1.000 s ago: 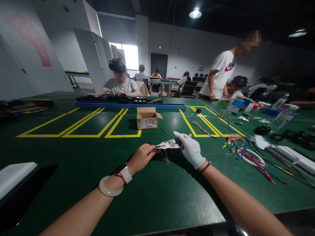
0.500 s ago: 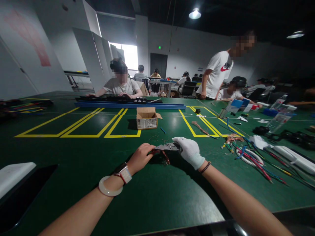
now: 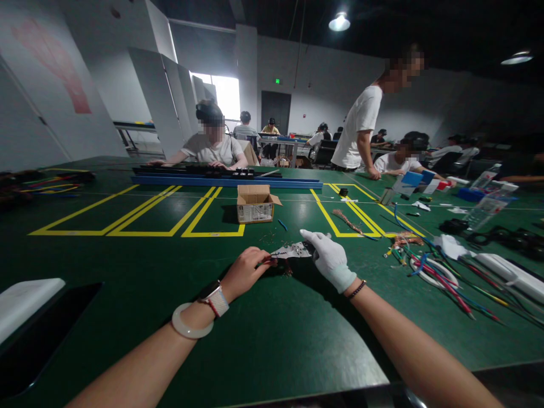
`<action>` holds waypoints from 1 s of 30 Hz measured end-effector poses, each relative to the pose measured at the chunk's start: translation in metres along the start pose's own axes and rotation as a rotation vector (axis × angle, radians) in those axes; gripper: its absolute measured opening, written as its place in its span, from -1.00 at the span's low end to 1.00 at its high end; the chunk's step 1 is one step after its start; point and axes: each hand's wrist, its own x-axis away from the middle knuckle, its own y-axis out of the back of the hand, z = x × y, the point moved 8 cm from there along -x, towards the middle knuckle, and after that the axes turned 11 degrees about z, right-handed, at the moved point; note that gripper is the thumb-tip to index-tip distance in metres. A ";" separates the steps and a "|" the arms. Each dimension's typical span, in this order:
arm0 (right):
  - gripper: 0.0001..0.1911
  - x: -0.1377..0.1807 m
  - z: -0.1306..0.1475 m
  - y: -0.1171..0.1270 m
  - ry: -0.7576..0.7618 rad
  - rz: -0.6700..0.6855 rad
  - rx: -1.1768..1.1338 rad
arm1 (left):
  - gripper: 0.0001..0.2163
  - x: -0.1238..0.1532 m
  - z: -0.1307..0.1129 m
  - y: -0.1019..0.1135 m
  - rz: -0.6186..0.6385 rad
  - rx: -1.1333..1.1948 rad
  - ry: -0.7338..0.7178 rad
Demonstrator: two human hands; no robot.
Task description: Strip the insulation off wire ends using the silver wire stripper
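Near the box (image 3: 255,213), the right hand (image 3: 329,258) has fingers clamped around pliers (image 3: 292,250); the left hand (image 3: 246,270) pinches copper wire (image 3: 288,270) between fingertips.

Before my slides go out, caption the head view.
Gloved right hand holding a metal tool, its tip at the bare left hand.

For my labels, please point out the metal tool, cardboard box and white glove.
Metal tool (image 3: 294,250), head view: its silver front part.
Cardboard box (image 3: 255,213), head view: its front wall.
White glove (image 3: 331,256), head view: its back.
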 end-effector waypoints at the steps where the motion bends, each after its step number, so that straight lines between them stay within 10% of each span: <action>1: -0.36 0.000 0.000 0.000 0.004 -0.003 -0.007 | -0.91 0.000 0.000 0.000 0.003 0.001 0.002; 16: -0.43 0.000 0.004 0.013 -0.029 0.021 0.115 | -0.90 0.001 0.004 0.005 -0.065 0.095 0.045; 30: -0.37 0.001 -0.005 0.013 -0.059 -0.035 0.051 | -0.70 -0.002 -0.001 -0.022 0.301 0.777 0.188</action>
